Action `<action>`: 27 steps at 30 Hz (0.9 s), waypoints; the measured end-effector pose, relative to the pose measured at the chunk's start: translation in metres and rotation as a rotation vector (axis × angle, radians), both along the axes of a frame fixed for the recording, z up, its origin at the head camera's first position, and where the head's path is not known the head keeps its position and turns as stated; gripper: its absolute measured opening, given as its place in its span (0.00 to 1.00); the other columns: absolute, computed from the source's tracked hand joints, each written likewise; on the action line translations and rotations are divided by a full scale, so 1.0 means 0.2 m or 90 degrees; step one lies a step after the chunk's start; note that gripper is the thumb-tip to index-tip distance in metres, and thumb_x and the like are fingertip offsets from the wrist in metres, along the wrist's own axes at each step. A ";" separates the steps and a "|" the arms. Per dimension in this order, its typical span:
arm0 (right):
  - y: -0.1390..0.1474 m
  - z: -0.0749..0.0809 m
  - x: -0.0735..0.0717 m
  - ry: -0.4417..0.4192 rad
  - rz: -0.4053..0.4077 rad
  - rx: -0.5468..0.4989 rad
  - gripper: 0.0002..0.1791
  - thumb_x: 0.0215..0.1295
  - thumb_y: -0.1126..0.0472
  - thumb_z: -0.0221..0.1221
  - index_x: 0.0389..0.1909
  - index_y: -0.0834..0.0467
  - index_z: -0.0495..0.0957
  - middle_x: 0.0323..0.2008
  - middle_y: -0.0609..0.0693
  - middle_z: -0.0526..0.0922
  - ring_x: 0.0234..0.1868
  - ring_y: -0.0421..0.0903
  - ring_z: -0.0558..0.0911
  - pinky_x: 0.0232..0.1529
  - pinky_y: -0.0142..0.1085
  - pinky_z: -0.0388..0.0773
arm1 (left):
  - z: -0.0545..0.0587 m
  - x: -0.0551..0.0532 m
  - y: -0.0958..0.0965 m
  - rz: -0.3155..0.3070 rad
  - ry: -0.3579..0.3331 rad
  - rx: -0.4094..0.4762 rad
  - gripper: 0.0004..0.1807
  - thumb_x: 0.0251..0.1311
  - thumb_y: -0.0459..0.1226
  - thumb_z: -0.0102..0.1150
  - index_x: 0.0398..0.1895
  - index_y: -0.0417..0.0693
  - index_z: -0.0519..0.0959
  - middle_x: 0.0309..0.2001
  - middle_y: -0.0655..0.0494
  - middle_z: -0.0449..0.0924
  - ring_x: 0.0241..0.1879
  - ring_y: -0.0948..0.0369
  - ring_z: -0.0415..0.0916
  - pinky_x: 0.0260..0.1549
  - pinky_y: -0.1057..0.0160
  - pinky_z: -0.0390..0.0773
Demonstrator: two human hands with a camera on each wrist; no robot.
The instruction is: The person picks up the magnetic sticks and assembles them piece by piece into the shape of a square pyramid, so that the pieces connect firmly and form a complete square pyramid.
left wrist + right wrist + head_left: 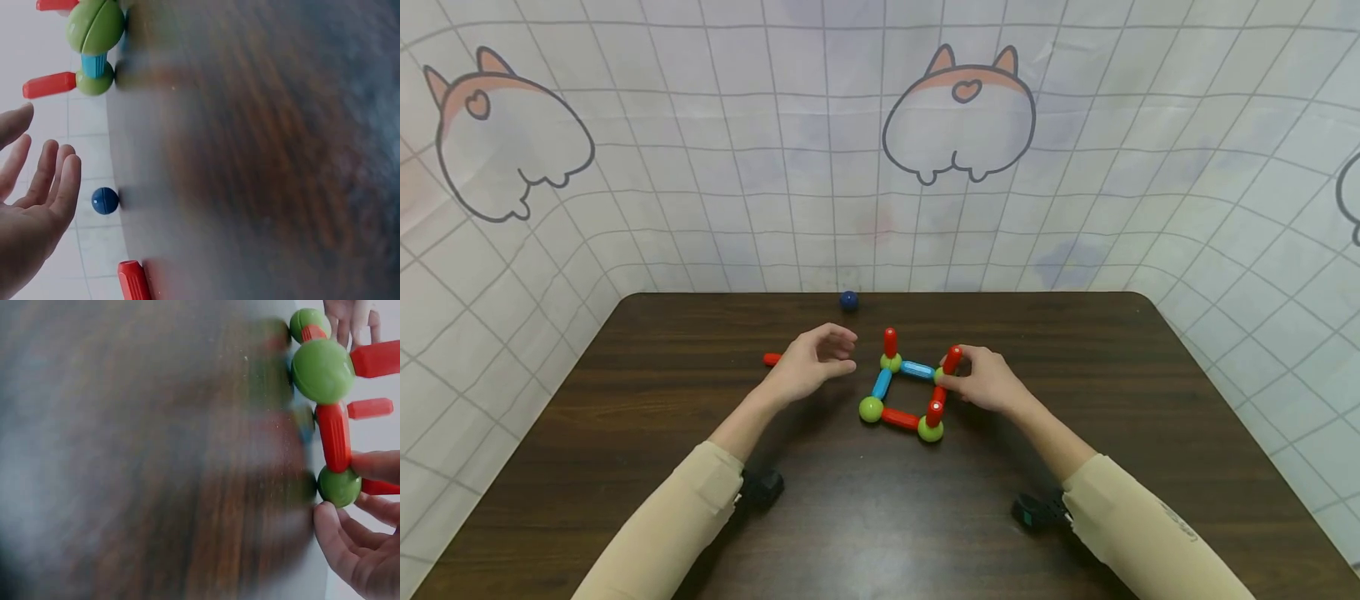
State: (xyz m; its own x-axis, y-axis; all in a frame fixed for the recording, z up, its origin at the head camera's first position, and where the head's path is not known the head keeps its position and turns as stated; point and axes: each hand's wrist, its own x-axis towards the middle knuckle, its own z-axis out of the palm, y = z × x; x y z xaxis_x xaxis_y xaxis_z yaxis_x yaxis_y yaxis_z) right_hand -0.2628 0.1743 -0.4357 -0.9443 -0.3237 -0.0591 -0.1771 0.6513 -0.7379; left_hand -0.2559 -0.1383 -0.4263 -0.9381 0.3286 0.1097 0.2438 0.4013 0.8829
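A square frame of toy rods and green balls lies on the table. Blue rods (917,370) form its left and back sides, red rods (900,419) its front and right sides. Red rods stand up from three corners, among them the back-left rod (890,342). My right hand (988,382) pinches the back-right green ball (339,487) at the foot of its upright red rod (952,360). To the left of the frame, my left hand (811,362) hovers with relaxed fingers and holds nothing. The front-left green ball (871,409) carries no upright rod.
A loose red rod (772,359) lies behind the left hand, partly hidden by it. Near the table's back edge sits a dark blue ball (848,301). A patterned cloth (760,208) hangs behind and beside the dark wooden table (865,525).
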 end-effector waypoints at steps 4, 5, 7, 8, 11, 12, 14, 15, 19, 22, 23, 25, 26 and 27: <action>0.02 0.00 0.02 0.005 0.016 0.018 0.15 0.67 0.55 0.68 0.47 0.60 0.81 0.23 0.50 0.79 0.21 0.46 0.79 0.28 0.40 0.76 | -0.01 0.00 -0.01 -0.001 -0.014 -0.004 0.21 0.66 0.31 0.67 0.60 0.39 0.76 0.59 0.39 0.77 0.55 0.51 0.77 0.58 0.49 0.75; 0.03 0.00 0.02 0.005 0.020 0.022 0.15 0.67 0.55 0.68 0.47 0.61 0.81 0.22 0.50 0.79 0.21 0.46 0.79 0.28 0.40 0.75 | -0.01 0.00 -0.01 -0.001 -0.014 -0.005 0.21 0.66 0.31 0.68 0.60 0.39 0.76 0.59 0.39 0.78 0.55 0.51 0.77 0.58 0.49 0.75; 0.04 0.00 0.04 0.002 0.022 0.028 0.16 0.67 0.54 0.68 0.46 0.61 0.80 0.22 0.50 0.79 0.21 0.46 0.79 0.27 0.40 0.74 | -0.01 0.00 -0.01 -0.001 -0.013 -0.008 0.20 0.66 0.32 0.68 0.60 0.39 0.77 0.59 0.38 0.78 0.55 0.50 0.77 0.58 0.49 0.75; 0.05 0.01 0.04 -0.001 0.021 0.032 0.16 0.67 0.53 0.68 0.46 0.60 0.79 0.22 0.50 0.79 0.21 0.46 0.79 0.27 0.39 0.74 | -0.01 0.00 -0.01 -0.002 -0.011 -0.010 0.20 0.66 0.32 0.67 0.60 0.40 0.77 0.59 0.38 0.77 0.55 0.50 0.77 0.58 0.49 0.75; 0.06 0.00 0.06 0.002 0.028 0.040 0.17 0.67 0.51 0.68 0.44 0.60 0.78 0.21 0.50 0.79 0.20 0.46 0.79 0.26 0.39 0.74 | -0.01 0.00 -0.01 -0.003 -0.006 -0.015 0.20 0.66 0.32 0.68 0.60 0.40 0.77 0.59 0.38 0.78 0.55 0.50 0.77 0.57 0.49 0.75; 0.06 0.00 0.07 0.002 0.030 0.041 0.17 0.66 0.51 0.69 0.43 0.60 0.78 0.21 0.50 0.79 0.20 0.46 0.79 0.26 0.39 0.74 | 0.00 0.01 -0.01 -0.003 -0.005 -0.016 0.20 0.66 0.32 0.67 0.60 0.40 0.77 0.59 0.38 0.77 0.55 0.50 0.77 0.57 0.48 0.75; 0.07 0.00 0.07 0.001 0.041 0.043 0.17 0.66 0.50 0.69 0.42 0.59 0.78 0.21 0.49 0.79 0.20 0.46 0.79 0.26 0.40 0.75 | 0.00 0.01 -0.02 -0.004 -0.003 -0.019 0.20 0.66 0.32 0.67 0.60 0.41 0.77 0.59 0.38 0.77 0.55 0.49 0.77 0.57 0.48 0.75; 0.07 0.00 0.07 0.000 0.049 0.044 0.18 0.65 0.50 0.70 0.41 0.59 0.78 0.21 0.49 0.79 0.21 0.46 0.79 0.27 0.40 0.75 | 0.00 0.01 -0.02 -0.003 -0.003 -0.019 0.20 0.66 0.32 0.67 0.59 0.41 0.77 0.59 0.38 0.77 0.55 0.49 0.77 0.57 0.48 0.75; 0.11 0.02 0.05 -0.034 0.107 0.036 0.20 0.61 0.52 0.73 0.44 0.60 0.79 0.26 0.48 0.80 0.25 0.46 0.79 0.31 0.39 0.76 | 0.01 0.02 -0.02 -0.004 0.001 -0.018 0.19 0.66 0.32 0.68 0.59 0.42 0.78 0.58 0.37 0.77 0.56 0.48 0.77 0.57 0.47 0.75; 0.15 0.05 0.02 -0.084 0.173 0.000 0.22 0.62 0.61 0.71 0.53 0.65 0.77 0.32 0.51 0.82 0.31 0.47 0.79 0.36 0.39 0.77 | 0.01 0.02 -0.03 -0.004 0.006 -0.015 0.20 0.66 0.32 0.68 0.59 0.40 0.77 0.58 0.37 0.77 0.56 0.47 0.77 0.58 0.46 0.75; 0.17 0.05 0.00 -0.101 0.191 -0.017 0.22 0.63 0.65 0.68 0.57 0.67 0.76 0.35 0.52 0.82 0.34 0.48 0.80 0.39 0.39 0.77 | 0.01 0.02 -0.03 -0.004 0.005 -0.016 0.20 0.66 0.32 0.67 0.60 0.39 0.77 0.59 0.37 0.77 0.57 0.46 0.77 0.58 0.45 0.75; 0.19 0.06 -0.03 -0.134 0.208 -0.060 0.23 0.66 0.72 0.60 0.62 0.71 0.72 0.42 0.57 0.83 0.40 0.50 0.81 0.44 0.41 0.80 | 0.01 0.02 -0.03 0.000 0.005 -0.018 0.20 0.66 0.32 0.67 0.60 0.38 0.77 0.59 0.36 0.77 0.57 0.45 0.77 0.58 0.44 0.74; 0.20 0.05 -0.04 -0.142 0.206 -0.079 0.22 0.68 0.73 0.56 0.63 0.72 0.72 0.45 0.59 0.83 0.43 0.51 0.82 0.48 0.43 0.81 | 0.01 0.03 -0.03 0.000 0.004 -0.019 0.21 0.66 0.32 0.67 0.60 0.38 0.76 0.59 0.36 0.77 0.57 0.45 0.77 0.58 0.44 0.74; 0.20 0.05 -0.06 -0.152 0.196 -0.101 0.21 0.71 0.73 0.53 0.64 0.72 0.71 0.49 0.61 0.82 0.47 0.52 0.82 0.51 0.44 0.81 | 0.01 0.03 -0.04 0.002 0.001 -0.021 0.21 0.67 0.32 0.67 0.61 0.37 0.76 0.59 0.37 0.77 0.57 0.45 0.77 0.58 0.44 0.74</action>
State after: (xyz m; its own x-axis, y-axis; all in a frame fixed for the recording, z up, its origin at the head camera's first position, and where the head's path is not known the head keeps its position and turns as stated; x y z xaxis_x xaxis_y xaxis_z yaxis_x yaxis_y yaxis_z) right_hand -0.2739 0.2136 -0.4258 -0.7679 -0.6111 -0.1919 -0.1567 0.4698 -0.8688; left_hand -0.2505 -0.1453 -0.4245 -0.9388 0.3295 0.1007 0.2445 0.4313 0.8684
